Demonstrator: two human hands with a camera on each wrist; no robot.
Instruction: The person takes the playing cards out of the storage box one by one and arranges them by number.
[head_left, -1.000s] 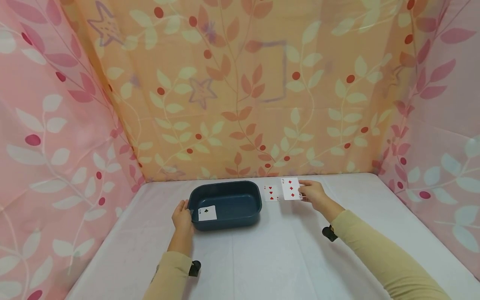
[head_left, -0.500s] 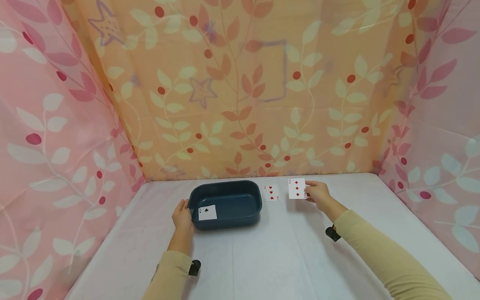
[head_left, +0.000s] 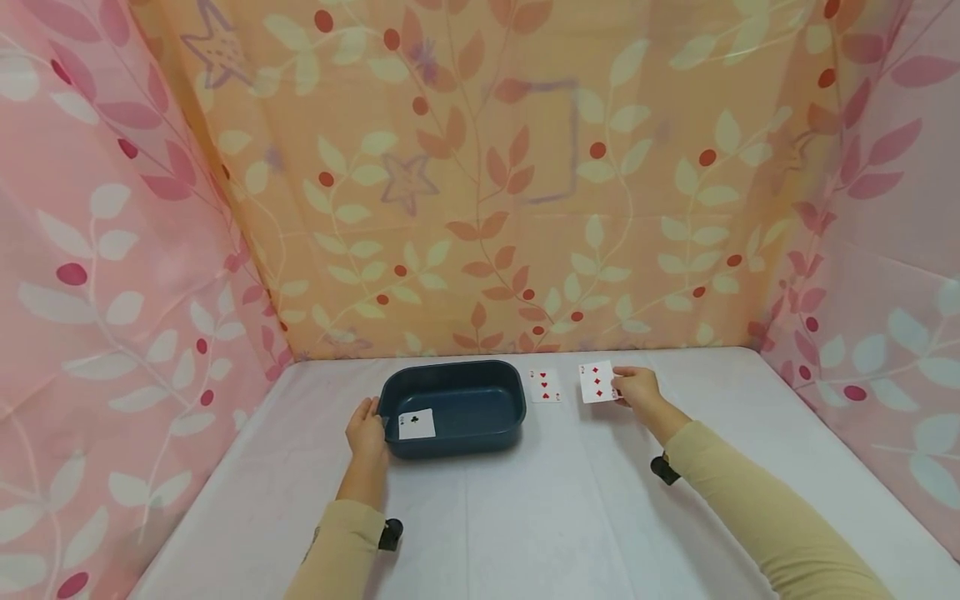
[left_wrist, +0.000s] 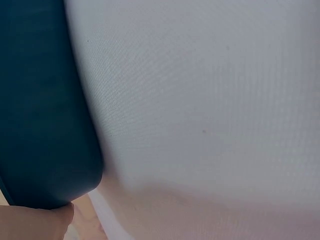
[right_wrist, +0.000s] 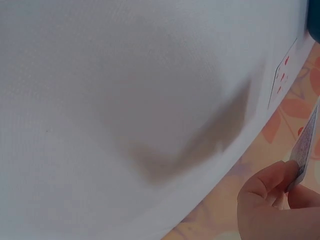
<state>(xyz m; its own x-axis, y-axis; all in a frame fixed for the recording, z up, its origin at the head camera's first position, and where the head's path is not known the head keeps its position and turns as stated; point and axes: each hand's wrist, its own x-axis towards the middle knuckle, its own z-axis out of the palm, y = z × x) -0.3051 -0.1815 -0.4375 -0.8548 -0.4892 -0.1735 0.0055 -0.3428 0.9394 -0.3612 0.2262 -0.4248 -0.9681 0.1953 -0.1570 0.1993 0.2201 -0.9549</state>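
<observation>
My left hand (head_left: 366, 431) grips the left end of a dark blue rectangular bin (head_left: 485, 440); in the left wrist view its fingertip (left_wrist: 68, 212) lies against the bin's outer corner. Inside the bin, near its left wall, lies a face-up club playing card (head_left: 416, 425). Between thumb and fingers, my right hand (head_left: 636, 388) pinches a three of diamonds card (head_left: 596, 382) by its right edge. That card is held up off the table, and its patterned back (right_wrist: 303, 150) shows in the right wrist view. A three of hearts card (head_left: 544, 386) lies face up between bin and right hand.
A white cloth covers the table (head_left: 525, 508). Flowered fabric hangs along the back (head_left: 480, 192) and on both sides, and the bin and cards sit near the back edge.
My right hand has drawn the three of diamonds rightward, away from the three of hearts, and the card has tilted slightly. My left hand, the bin and the other cards have stayed put.
</observation>
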